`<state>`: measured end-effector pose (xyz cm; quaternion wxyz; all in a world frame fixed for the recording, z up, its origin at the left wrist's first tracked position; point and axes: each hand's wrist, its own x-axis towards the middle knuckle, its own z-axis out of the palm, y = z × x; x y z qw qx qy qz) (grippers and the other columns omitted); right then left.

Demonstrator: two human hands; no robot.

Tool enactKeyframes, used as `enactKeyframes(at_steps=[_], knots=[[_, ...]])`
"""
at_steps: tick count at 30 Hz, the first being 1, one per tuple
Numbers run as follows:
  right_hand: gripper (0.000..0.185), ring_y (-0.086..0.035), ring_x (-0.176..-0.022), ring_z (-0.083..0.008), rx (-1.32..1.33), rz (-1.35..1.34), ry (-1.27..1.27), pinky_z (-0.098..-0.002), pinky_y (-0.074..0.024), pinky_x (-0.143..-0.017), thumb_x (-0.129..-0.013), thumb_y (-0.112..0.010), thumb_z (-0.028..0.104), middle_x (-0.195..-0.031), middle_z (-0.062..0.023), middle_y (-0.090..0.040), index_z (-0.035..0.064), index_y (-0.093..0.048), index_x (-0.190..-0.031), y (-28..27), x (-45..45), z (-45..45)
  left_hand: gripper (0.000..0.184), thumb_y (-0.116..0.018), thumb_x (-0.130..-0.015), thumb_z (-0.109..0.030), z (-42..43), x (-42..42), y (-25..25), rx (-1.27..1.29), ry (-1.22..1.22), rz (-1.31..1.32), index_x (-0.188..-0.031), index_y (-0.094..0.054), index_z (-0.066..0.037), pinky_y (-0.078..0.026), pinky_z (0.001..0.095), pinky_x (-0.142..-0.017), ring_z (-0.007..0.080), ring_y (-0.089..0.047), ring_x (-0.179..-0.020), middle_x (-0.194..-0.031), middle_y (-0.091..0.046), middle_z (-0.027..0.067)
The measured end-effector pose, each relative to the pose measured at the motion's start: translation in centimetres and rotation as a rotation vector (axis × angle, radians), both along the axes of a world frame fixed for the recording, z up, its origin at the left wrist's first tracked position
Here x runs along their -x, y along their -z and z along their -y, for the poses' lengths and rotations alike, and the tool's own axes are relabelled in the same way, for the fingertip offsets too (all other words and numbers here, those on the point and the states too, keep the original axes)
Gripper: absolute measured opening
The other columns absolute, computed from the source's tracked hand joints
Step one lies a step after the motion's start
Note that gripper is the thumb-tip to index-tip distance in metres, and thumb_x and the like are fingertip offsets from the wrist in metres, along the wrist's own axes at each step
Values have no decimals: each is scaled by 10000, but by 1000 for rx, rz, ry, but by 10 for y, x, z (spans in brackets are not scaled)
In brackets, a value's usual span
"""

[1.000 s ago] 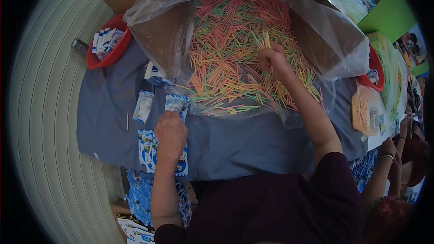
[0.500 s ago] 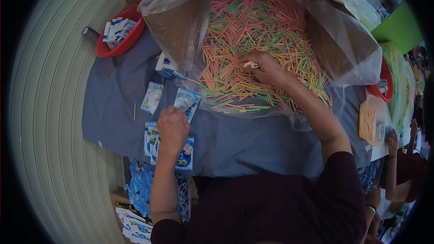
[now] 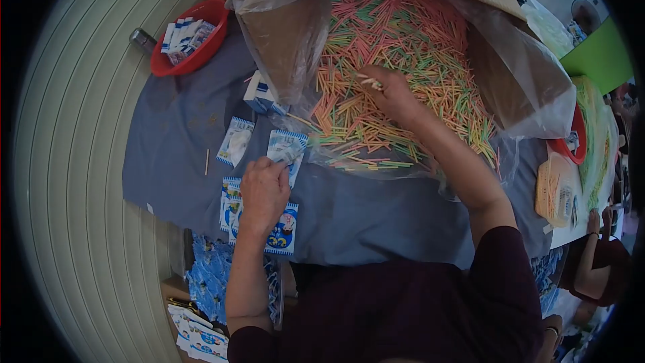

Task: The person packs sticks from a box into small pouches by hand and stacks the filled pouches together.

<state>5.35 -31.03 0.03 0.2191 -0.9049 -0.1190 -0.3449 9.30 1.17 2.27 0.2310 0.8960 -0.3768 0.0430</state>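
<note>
My right hand (image 3: 390,94) is closed around a few thin sticks, their pale ends showing at the fingers. It is over a large heap of pink, green, yellow and orange sticks (image 3: 363,40) in a plastic-lined cardboard box. My left hand (image 3: 264,191) has its fingers bent together at the lower edge of a blue and white packet (image 3: 287,146); the fingertips are partly hidden. More printed packets (image 3: 282,230) lie beneath and beside the left wrist. Left of that hand lies another packet (image 3: 236,141).
A red basket (image 3: 216,20) with small packs stands at the upper left, by a dark bottle (image 3: 142,40). A blue-white box (image 3: 259,91) sits beside the plastic liner (image 3: 295,47). At right are a clear tub of sticks (image 3: 552,191) and another person's arm (image 3: 589,262).
My right hand has moved left and down over the heap, and the sticks it holds no longer point upright. The whole view has shifted, with the table scene appearing farther right.
</note>
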Motion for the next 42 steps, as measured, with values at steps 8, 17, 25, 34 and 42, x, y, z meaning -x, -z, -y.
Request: enactKeyframes(at_steps=[8,17,25,34,42], knots=[[154,-361,-425,-35,-1288,-310,-24,-225,-321,-397,-952,-633,180,-562,50,-425,92,-536,-871,-36,47,-2,100,-750,-712,38,-6,-12,5,455,-37,-444,-785,-683,28,-489,281,-647,176,-623,-712,-797,-639,89],[369,-635,-960,-142,-961,-686,114,-309,-501,-858,-985,-556,351,-1024,-68,-698,38,-660,-1151,-7,50,4,164,-760,-766,73,21,38,-12,897,102,-756,-894,-671,22,-487,209,-691,78,-596,-795,-855,-635,21],[663,-332,-1399,-295,-994,-267,-286,-459,-243,-1138,-1020,-263,569,-1469,-159,-425,67,-679,-1142,-56,73,15,188,-780,-769,40,90,47,-3,926,145,-1023,-931,-689,22,-518,204,-642,78,-621,-736,-846,-667,34],[641,-474,-1267,-257,-889,-258,-390,-392,-412,-982,-1028,-267,549,-1411,-116,-500,67,-682,-1110,-79,78,-1,166,-769,-783,31,132,43,1,817,208,-1036,-928,-689,19,-518,203,-636,79,-631,-732,-803,-673,31],[624,-531,-1230,-264,-622,-410,-293,-404,-408,-1017,-1011,-329,539,-1297,-119,-601,38,-671,-1159,-68,59,4,174,-745,-797,50,161,29,-1,844,341,-956,-959,-693,14,-516,205,-659,84,-637,-754,-861,-693,42]])
